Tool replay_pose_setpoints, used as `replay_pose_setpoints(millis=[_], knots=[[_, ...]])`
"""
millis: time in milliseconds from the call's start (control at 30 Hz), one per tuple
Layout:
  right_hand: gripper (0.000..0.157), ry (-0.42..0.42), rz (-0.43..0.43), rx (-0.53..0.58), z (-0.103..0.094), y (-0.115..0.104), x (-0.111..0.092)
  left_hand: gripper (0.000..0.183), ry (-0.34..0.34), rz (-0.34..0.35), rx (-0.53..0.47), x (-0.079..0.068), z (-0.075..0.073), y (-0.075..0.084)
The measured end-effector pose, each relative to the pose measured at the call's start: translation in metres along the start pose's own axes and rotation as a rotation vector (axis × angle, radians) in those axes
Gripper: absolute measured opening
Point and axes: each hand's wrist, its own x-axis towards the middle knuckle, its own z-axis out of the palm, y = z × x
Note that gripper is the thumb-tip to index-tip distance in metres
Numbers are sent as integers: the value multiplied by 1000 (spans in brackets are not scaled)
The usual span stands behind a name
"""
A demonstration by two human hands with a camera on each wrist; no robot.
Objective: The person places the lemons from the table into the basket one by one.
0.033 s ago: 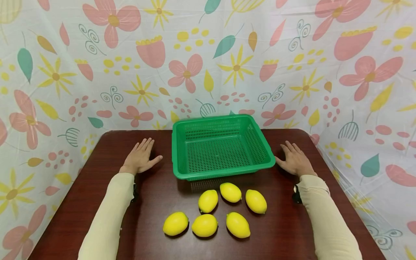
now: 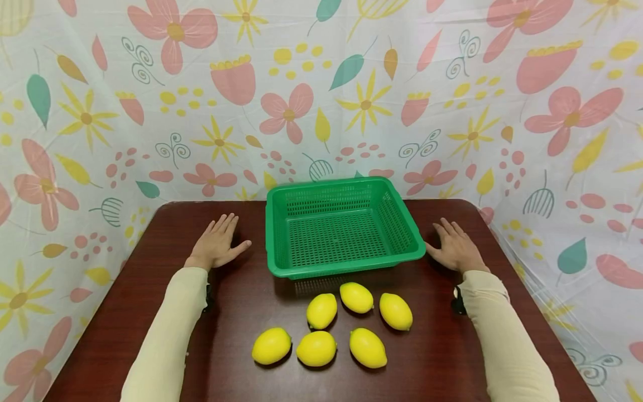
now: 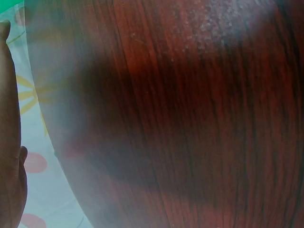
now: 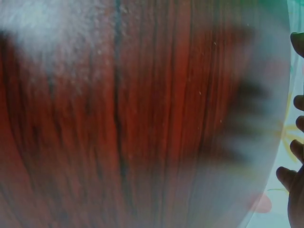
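A green plastic basket (image 2: 337, 267) with perforated walls and floor stands at the table's far side, with nothing inside. Several yellow lemons lie loose in front of it, among them a far one (image 2: 356, 297), a left one (image 2: 271, 346) and a right one (image 2: 396, 311). To the basket's left, my left hand (image 2: 216, 244) rests palm down, fingers straight, thumb pointing at the basket. On the other side my right hand (image 2: 456, 247) lies likewise; its thumb tip reaches the basket's rim, and I cannot tell whether they touch. Neither hand holds anything.
Dark reddish wood makes up the table (image 2: 231, 335), whose glossy grain fills both wrist views. Behind and beside it hangs a white curtain (image 2: 321, 156) printed with flowers and leaves. The basket's far rim stands close to this curtain.
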Motion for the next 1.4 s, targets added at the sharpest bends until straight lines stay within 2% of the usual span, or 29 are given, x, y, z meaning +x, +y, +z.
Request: replay_pose_setpoints(millis=[233, 367, 467, 567, 767, 867, 1000, 1133, 1267, 1400], knots=[[87, -4, -5, 6, 1, -2, 1, 94, -2, 2, -12, -2, 1, -2], [85, 14, -34, 18, -2, -1, -1, 85, 13, 10, -13, -3, 2, -1], [82, 67, -55, 42, -8, -1, -3, 75, 50, 23, -37, -2, -1, 2], [78, 130, -78, 70, -16, -2, -7, 70, 119, 45, -89, -1, -7, 10], [71, 222, -153, 124, -31, -13, -24, 68, 271, 64, -256, -5, -21, 35], [68, 280, -171, 151, -38, -21, -40, 69, 309, 55, -336, -10, -25, 51], [64, 340, -172, 202, -41, -31, -62, 67, 333, 20, -493, -16, -25, 70], [62, 385, -176, 240, -37, -41, -83, 66, 325, -38, -679, -20, -24, 88], [61, 425, -179, 262, -35, -52, -102, 69, 277, -112, -854, -22, -25, 103], [61, 424, -173, 307, -37, -69, -117, 73, 226, -195, -996, -25, -27, 113]])
